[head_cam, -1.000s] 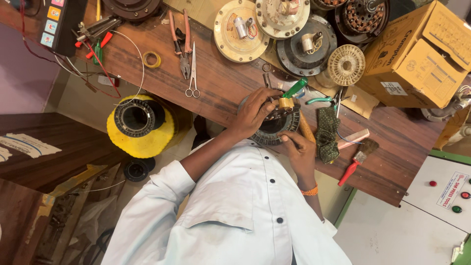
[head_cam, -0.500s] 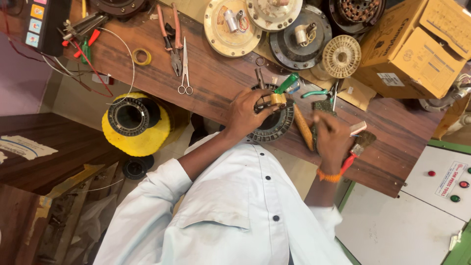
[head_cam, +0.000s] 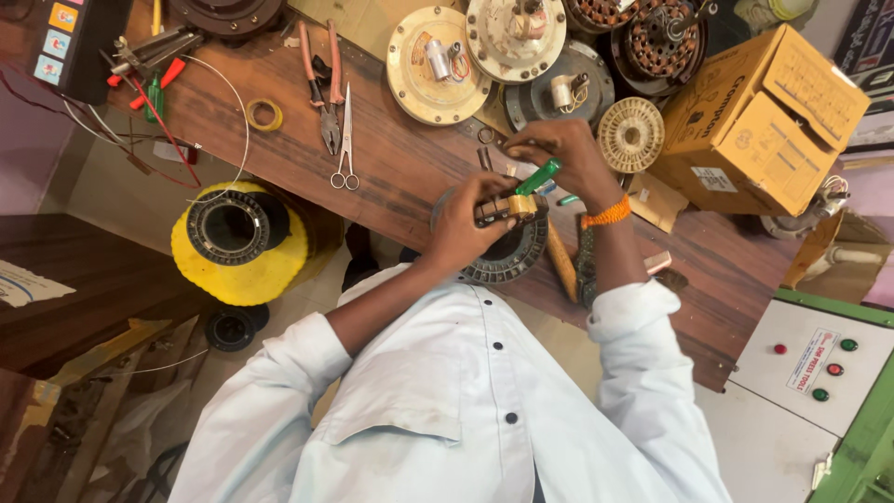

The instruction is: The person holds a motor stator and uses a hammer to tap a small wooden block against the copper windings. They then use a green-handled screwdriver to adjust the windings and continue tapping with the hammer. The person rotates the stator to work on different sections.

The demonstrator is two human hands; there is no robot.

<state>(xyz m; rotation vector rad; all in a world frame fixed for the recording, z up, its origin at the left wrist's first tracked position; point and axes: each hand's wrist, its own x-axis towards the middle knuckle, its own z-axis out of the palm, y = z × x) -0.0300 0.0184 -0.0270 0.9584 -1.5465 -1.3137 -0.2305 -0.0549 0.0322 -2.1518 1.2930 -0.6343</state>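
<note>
Where the white sleeves meet the bench edge, the left hand (head_cam: 470,224) is seen with its fingers closed on a tan block (head_cam: 518,206) atop the dark stator ring (head_cam: 507,256), which lies at the near edge of the wooden bench (head_cam: 400,158). The right hand (head_cam: 570,156) is curled just beyond, beside a green-handled tool (head_cam: 540,176) (whether it is gripped cannot be told). A slip of that tool, it is judged, could nick the windings or push the ring off the edge. Scissors (head_cam: 345,140), pliers (head_cam: 321,84), motor covers (head_cam: 438,65) and a cardboard box (head_cam: 764,116) are noted farther back, and a control panel (head_cam: 810,363) to one side.
</note>
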